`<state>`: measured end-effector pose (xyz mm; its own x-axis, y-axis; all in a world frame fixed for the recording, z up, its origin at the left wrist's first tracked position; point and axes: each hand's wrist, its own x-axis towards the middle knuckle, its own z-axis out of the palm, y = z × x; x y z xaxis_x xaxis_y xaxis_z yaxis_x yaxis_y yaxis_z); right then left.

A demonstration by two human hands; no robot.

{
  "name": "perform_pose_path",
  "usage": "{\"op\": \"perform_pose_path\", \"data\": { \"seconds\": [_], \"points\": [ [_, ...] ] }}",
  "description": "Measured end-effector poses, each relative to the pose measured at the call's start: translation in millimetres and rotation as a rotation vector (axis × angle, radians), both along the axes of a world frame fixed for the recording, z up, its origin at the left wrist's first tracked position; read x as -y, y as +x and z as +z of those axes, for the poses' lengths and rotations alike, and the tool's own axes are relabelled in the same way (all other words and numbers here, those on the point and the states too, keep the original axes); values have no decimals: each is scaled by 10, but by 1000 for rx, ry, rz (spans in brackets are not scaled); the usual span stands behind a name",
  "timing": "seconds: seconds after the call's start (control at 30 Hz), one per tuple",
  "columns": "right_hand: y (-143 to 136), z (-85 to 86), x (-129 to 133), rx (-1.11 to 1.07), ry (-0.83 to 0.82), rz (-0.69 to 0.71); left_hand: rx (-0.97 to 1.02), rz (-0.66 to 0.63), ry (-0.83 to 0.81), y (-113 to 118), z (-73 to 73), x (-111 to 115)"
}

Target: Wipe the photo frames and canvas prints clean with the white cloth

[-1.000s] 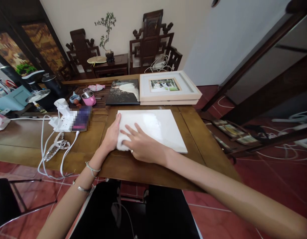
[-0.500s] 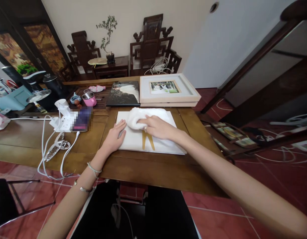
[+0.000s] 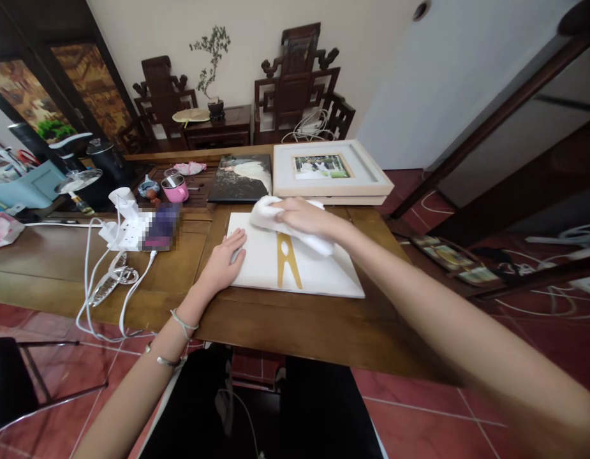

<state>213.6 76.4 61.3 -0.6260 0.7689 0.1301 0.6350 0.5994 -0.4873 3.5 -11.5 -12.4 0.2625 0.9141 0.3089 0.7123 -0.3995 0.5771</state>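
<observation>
A flat white panel (image 3: 256, 271) lies on the wooden table (image 3: 218, 319) in front of me, with a gold-brown A-shaped piece (image 3: 286, 261) on its face, probably a frame stand. My left hand (image 3: 226, 258) rests flat on the panel's left edge, fingers stretched out and holding nothing. In my right hand (image 3: 302, 215) is a bunched white cloth (image 3: 266, 213), gripped over the panel's upper part. Part of the cloth hangs down beside the gold-brown piece. The cloth hides the panel's upper right area.
Behind the panel lie a dark photo panel (image 3: 244, 178) and a pale framed photo (image 3: 333, 185). At left are a power strip (image 3: 132, 233) with white cables, a clear hair claw (image 3: 108, 284), a pink mug (image 3: 175, 189) and a blue bin (image 3: 29, 185).
My right hand has moved up and slightly right with the cloth, lifting part of it and uncovering more of the gold-brown piece. My left hand stays at the panel's left edge.
</observation>
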Motion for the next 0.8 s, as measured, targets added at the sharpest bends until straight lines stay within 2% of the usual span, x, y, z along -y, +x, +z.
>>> {"op": "perform_pose_path", "data": {
  "seconds": [0.13, 0.23, 0.3, 0.4, 0.5, 0.6, 0.8],
  "points": [
    [545, -55, 15, 10, -32, -118, 18, 5, 6, 0, -14, -5],
    [833, -142, 266, 17, -50, -130, 27, 4, 4, 0, -7, -1],
    [955, -198, 565, 40, -67, -90, 28, 4, 2, 1, -1, 1],
    [1066, -243, 1048, 81, -66, 58, 29, 10, 5, 3, -2, -4],
    [1113, -265, 1297, 120, -70, 172, 29, 18, 10, 3, -12, -14],
    [1098, -313, 1168, 145, -48, 163, 25, 21, 17, 0, -16, -18],
    [967, -367, 372, 168, -41, 119, 12, 18, 12, -13, -5, -10]
  ]
}}
